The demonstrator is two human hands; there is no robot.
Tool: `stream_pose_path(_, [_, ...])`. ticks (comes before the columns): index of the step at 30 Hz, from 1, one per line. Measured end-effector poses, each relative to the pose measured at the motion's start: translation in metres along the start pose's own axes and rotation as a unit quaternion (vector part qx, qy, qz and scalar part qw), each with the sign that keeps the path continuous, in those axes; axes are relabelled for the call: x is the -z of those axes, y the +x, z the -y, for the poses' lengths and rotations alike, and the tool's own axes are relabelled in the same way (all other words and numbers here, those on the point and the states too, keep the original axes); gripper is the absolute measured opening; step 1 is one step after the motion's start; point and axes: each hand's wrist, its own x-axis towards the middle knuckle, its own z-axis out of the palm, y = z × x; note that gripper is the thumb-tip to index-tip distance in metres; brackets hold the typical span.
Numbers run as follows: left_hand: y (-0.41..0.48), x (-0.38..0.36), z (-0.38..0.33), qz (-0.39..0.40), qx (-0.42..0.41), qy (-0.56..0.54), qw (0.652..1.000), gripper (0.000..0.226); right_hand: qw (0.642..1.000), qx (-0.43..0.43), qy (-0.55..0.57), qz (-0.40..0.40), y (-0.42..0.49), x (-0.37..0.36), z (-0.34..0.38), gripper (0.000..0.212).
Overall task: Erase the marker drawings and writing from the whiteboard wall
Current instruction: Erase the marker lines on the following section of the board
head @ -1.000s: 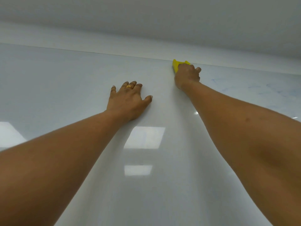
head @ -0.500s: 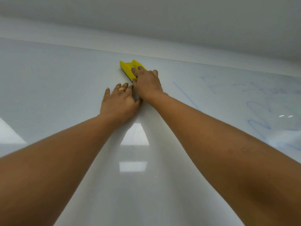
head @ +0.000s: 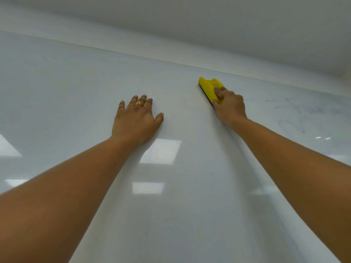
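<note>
Head view, looking up along the whiteboard: the left hand lies flat on it, fingers straight and spread, a gold ring on one. Toward 3 o'clock from it, apart, the right hand grips a yellow eraser, fingers curled over its back, its dark pad against the board near the top edge. Faint blue marks lie at 4 o'clock from the eraser. Pale square reflections show between the forearms.
</note>
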Motion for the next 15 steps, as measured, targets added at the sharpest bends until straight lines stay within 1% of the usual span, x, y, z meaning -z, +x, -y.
stream_pose_path(3, [-0.002,0.0,-0.002,0.0,0.003,0.0,1.0,0.059,0.999,-0.03,0.011,-0.009,-0.012,0.003,-0.004,0.046])
stream_pose_path(6, [-0.006,0.0,-0.003,-0.001,0.003,0.0,1.0,0.059,1.0,-0.024,-0.003,-0.017,-0.026,0.006,0.002,0.046])
stream_pose_path(8, [-0.008,0.0,-0.004,0.001,0.005,0.002,1.0,0.06,1.0,-0.017,0.009,-0.019,-0.038,0.006,0.008,0.047])
stream_pose_path(11, [-0.011,0.0,-0.006,0.007,0.007,0.004,1.0,0.06,0.999,0.007,0.029,-0.015,-0.059,0.005,0.021,0.047])
stream_pose_path(15, [-0.014,-0.001,-0.007,0.002,0.006,0.003,1.0,0.061,0.996,0.069,0.052,-0.012,-0.084,0.006,0.034,0.048])
